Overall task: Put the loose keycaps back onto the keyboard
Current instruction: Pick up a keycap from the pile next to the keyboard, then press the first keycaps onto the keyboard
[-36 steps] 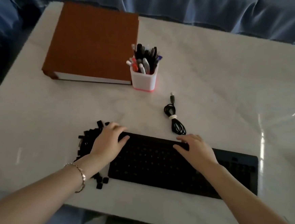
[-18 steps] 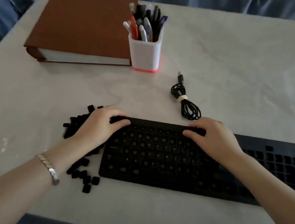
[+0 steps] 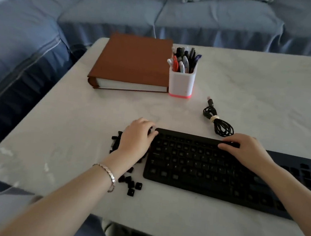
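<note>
Centre-left: loose keycaps (image 3: 130,183) heaped beside the black keyboard (image 3: 193,169). My left hand (image 3: 136,136) is curled over the heap; I cannot tell its grip. Key legends too dim to read. Centre-right: my right hand (image 3: 245,151) clasps the keyboard's far edge.

We look down on a white marble table (image 3: 256,84). On it the black keyboard (image 3: 194,163) spans from our left hand (image 3: 137,135) past our right hand (image 3: 245,149). Loose keycaps (image 3: 130,184) lie beneath the left hand and wrist. A coiled cable (image 3: 219,125) lies just beyond the right hand. Well beyond the left hand are a brown book (image 3: 135,60) and, just beside it, a pen holder (image 3: 181,82).
</note>
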Tool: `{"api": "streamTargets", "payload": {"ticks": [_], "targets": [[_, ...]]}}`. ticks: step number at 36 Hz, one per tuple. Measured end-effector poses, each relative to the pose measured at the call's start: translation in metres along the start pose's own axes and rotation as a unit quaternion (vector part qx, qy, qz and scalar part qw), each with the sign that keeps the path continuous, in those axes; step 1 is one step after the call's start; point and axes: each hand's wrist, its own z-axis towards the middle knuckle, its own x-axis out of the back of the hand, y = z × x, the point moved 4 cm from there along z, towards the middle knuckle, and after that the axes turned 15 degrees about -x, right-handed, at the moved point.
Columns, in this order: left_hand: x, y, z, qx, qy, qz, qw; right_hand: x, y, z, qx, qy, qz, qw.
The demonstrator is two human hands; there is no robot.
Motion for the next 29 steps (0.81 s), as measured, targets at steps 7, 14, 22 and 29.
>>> {"api": "streamTargets", "payload": {"ticks": [7,14,22,29], "targets": [[0.003,-0.026,-0.043,0.032,-0.082,0.105,0.991,-0.002,0.0,-0.001,-0.008,0.007,-0.002,1.0],[-0.001,-0.032,-0.04,0.01,0.003,0.007,1.0,-0.003,-0.001,-0.001,-0.015,0.005,0.003,1.0],[0.01,-0.032,-0.027,0.047,0.102,-0.095,0.989,-0.003,0.0,-0.004,-0.037,-0.001,0.015,0.999],[0.029,0.005,-0.01,0.24,0.192,-0.532,0.789,0.0,-0.004,-0.007,-0.051,0.03,-0.052,0.997]]}}
